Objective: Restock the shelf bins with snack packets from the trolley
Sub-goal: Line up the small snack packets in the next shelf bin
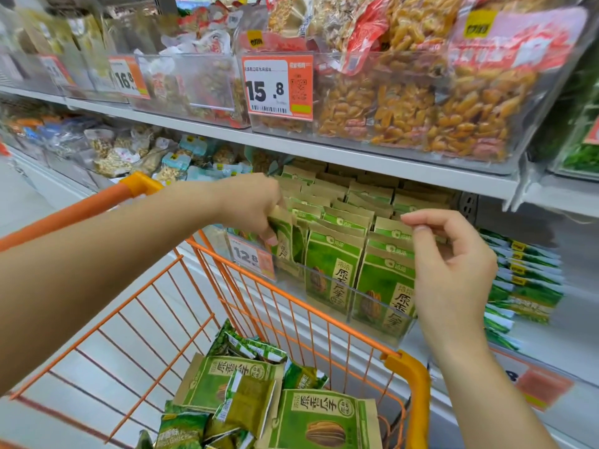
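Filling up nicely, the clear plastic shelf bin (382,314) on the middle shelf already stands packed with rows of upright green-and-kraft paper sunflower seed packets (334,260), so most of this bin looks done. Below it, the orange wire trolley (409,377) carries a fair heap of matching green packets (319,419) lying flat, along with smaller dark green foil packs (249,346), so there's plenty of restocking left, by the look of it. Up at the bin's left end, the left hand (256,202) has its fingers curled round the top of one kraft-and-green packet (282,233), apparently working it into the front row. At the right end, the right hand (450,251) pinches the top edge of a packet (393,228) between thumb and forefinger, the other fingers loosely curled, seemingly straightening that row.
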